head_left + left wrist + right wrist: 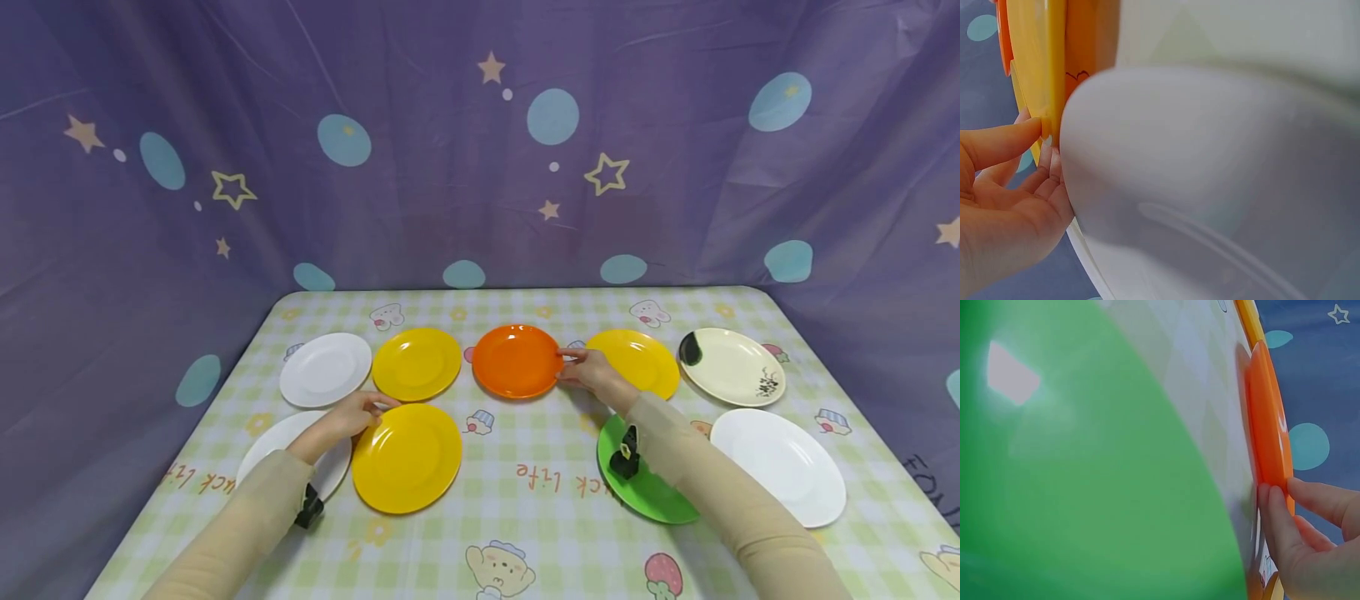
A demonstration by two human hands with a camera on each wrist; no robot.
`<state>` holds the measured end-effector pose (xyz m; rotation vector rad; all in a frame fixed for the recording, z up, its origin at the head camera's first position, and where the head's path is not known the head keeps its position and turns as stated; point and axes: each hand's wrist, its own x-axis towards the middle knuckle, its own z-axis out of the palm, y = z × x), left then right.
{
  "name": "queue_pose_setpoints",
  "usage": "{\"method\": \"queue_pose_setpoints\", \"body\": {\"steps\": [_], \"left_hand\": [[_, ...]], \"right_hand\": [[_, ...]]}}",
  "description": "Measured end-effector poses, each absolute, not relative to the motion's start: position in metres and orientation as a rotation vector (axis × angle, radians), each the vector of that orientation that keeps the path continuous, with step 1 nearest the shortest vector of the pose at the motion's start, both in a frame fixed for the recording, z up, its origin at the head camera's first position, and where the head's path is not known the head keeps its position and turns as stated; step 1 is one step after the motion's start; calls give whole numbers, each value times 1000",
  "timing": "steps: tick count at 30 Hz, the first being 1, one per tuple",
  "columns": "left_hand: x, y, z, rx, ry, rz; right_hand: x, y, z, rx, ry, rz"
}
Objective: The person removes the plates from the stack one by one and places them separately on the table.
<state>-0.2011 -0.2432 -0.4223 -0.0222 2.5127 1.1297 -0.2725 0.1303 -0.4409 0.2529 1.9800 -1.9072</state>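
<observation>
My left hand (343,421) is at the upper left rim of the front yellow plate (408,460). The left wrist view has the thumb on the rim of the yellow plate (1055,69) and fingers behind it, pinching the edge. Farther back, my right hand (597,375) pinches the right edge of an orange plate (517,362). In the right wrist view that orange plate (1269,419) has the thumb on one face and fingers on the other. A green plate (637,496) lies under the right forearm, partly hidden. Below the left wrist is a white plate (333,475), partly covered.
Along the back stand a white plate (325,371), a yellow plate (416,364), another yellow plate (636,358) and a cream plate (731,367) with dark patterns. One more white plate (780,467) lies at right. A purple curtain (480,208) hangs behind the checked tablecloth (495,442).
</observation>
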Motion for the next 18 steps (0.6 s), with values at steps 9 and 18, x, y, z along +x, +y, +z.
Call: {"method": "queue_pose_setpoints", "body": {"steps": [9,18], "left_hand": [[-202,-243,-423,-45,2509,1132],[-202,-244,-424,-51,2499,1124]], "right_hand": [[-272,131,-441,270,1996,-1881],[-270,131,-440,281,2007,-1871]]}}
